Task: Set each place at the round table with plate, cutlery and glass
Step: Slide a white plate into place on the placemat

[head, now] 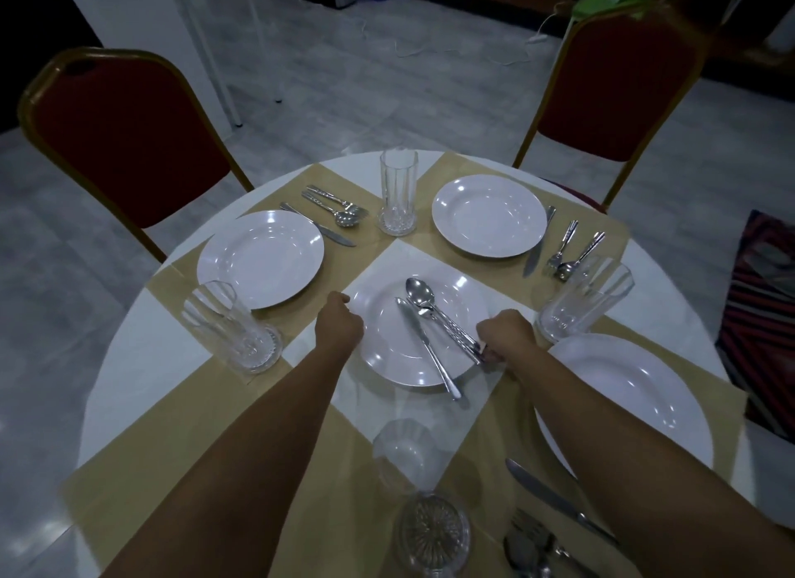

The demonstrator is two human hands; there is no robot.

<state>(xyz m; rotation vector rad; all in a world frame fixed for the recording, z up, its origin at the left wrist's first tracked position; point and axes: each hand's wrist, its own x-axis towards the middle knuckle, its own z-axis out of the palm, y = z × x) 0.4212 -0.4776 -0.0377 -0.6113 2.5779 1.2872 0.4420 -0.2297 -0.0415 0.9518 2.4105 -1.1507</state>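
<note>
Three places on the round desk [142, 354] already carry plate, cutlery and glass. At the centre, the left hand [340, 326], fingers curled, grips the last plate [387, 341] while the right hand [505, 334] clasps the cutlery [423, 315] lying across it, not yet laid out.

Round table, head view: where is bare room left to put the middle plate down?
Free: the tan mat left of the person's left forearm, below the near-left clear glass. Crowded: the centre, where the carried white plate sits between the left hand and right hand.
</note>
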